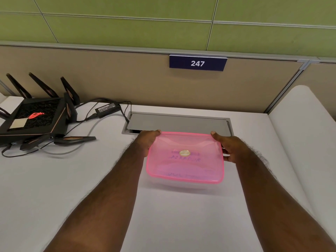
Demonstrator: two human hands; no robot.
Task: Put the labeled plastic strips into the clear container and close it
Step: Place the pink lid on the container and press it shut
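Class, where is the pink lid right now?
In the head view, centre: the pink lid sits on the clear container, between both hands, before the grey desk hatch.

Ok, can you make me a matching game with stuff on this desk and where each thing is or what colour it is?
Things:
1. lid
2. router
3. number sign
4. left hand

Clues:
A. dark blue, up on the back wall of the desk
B. pink, on top of the box
C. holding the box's left side
D. black, at the far left of the desk

Pairs: 1-B, 2-D, 3-A, 4-C
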